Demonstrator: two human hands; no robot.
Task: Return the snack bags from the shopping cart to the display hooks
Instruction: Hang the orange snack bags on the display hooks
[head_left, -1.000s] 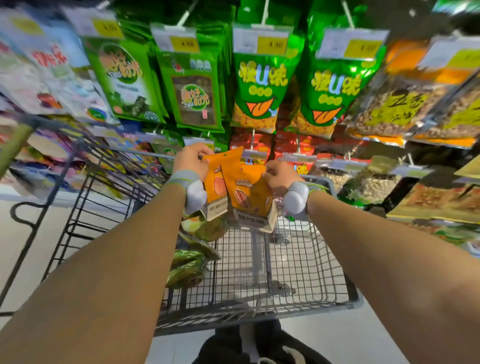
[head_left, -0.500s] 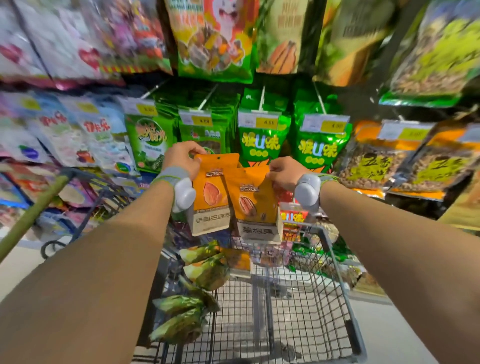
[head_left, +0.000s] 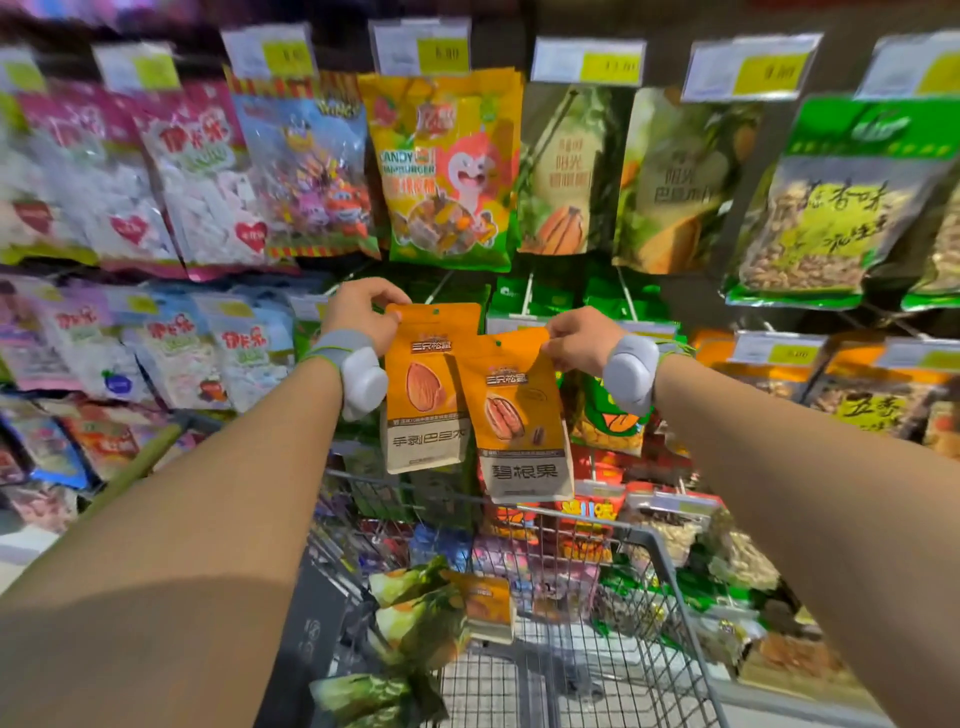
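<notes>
Left hand (head_left: 358, 312) pinched the almond pouch (head_left: 431, 387), right hand (head_left: 579, 338) the pecan pouch (head_left: 519, 415); glossy hanging bags (head_left: 441, 171) crowded twelve o'clock, wire cart (head_left: 644, 561) at six.

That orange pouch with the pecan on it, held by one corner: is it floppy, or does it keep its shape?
The pecan pouch probably keeps its shape: pinched only at its top corner by the right hand, it hangs flat and tilted, without folding. It is likely light, since a fingertip pinch carries it. Its smooth surface may be slippery.

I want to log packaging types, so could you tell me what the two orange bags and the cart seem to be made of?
The orange bags look like matte plastic film, possibly paper-faced: flat, creased, little glare. The cart looks like grey coated metal wire, given its thin grid.
</notes>
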